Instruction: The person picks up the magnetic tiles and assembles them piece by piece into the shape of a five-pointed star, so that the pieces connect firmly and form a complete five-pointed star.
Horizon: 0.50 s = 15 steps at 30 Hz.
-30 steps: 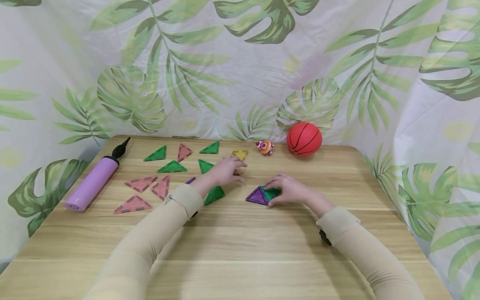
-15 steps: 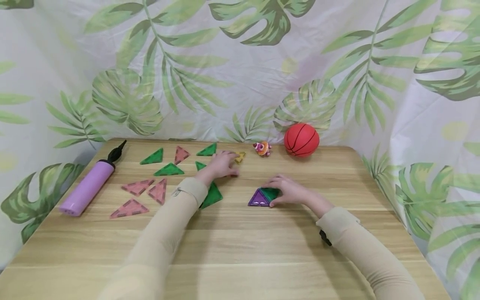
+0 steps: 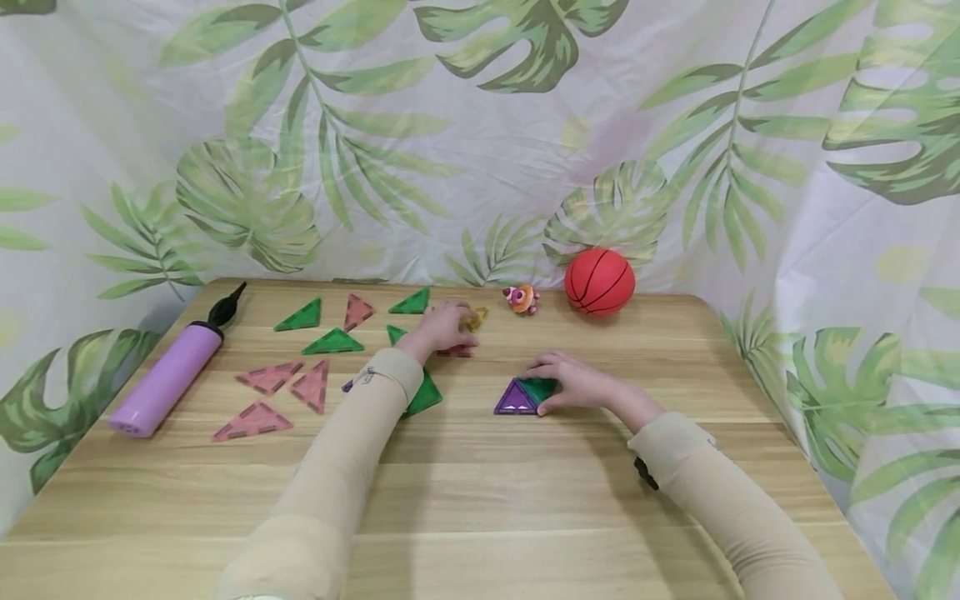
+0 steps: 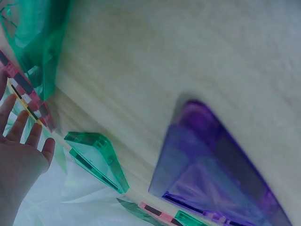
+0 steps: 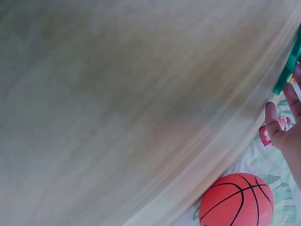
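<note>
In the head view my left hand (image 3: 447, 325) reaches over a yellow triangular magnetic tile (image 3: 477, 317), its fingers covering part of it. A pink tile (image 3: 456, 352) lies partly under that hand. The left wrist view has the left fingers (image 4: 19, 126) nearly straight beside the yellow tile's edge; whether they touch is unclear. My right hand (image 3: 573, 382) holds a green triangular tile (image 3: 537, 388) between thumb and fingers. Against the green one's left side lies a purple tile (image 3: 516, 398), flat on the table.
Several green tiles (image 3: 333, 341) and pink tiles (image 3: 253, 421) are spread over the table's left half. A purple hand pump (image 3: 168, 379) lies at the left edge. Along the back are a small toy figure (image 3: 522, 299) and a red basketball (image 3: 599, 282).
My left hand has moved slightly back, and its fingers now cover part of the yellow tile. The right hand stays at the green tile; the purple one beside it has turned slightly.
</note>
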Available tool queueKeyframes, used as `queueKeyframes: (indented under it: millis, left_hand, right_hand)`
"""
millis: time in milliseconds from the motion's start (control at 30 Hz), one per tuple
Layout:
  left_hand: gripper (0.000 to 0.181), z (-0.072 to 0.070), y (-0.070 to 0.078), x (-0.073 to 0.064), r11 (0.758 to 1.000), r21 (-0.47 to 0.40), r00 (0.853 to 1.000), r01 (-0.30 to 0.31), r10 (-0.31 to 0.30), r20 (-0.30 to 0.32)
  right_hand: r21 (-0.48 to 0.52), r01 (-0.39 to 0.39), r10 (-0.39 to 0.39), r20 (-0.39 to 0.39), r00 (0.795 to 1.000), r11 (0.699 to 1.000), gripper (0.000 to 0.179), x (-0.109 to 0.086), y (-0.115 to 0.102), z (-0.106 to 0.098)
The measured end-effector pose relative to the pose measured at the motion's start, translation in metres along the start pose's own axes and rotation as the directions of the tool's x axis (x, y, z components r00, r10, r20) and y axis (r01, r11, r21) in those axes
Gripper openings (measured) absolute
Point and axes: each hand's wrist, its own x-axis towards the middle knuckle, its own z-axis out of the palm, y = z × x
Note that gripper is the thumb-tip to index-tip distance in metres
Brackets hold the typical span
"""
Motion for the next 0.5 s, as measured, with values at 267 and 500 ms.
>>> queueKeyframes:
  millis: [267, 500]
  left_hand:
    - [0.036, 0.003, -0.0035, 0.0028, 0.999, -0.045, 0.999, 0.003, -0.005, -0.046]
    - [0.038, 0.0024, -0.003, 0.0007, 0.999, -0.034, 0.998, 0.003, -0.005, -0.059]
  right_hand:
    - [0.017, 0.0, 0.0, 0.0, 1.0, 1.0, 0.061, 0.0005, 0.0001, 0.0009]
    - [0.04, -0.007, 0.007, 0.006, 1.0, 0.999, 0.061, -0.0004, -0.002, -0.0014]
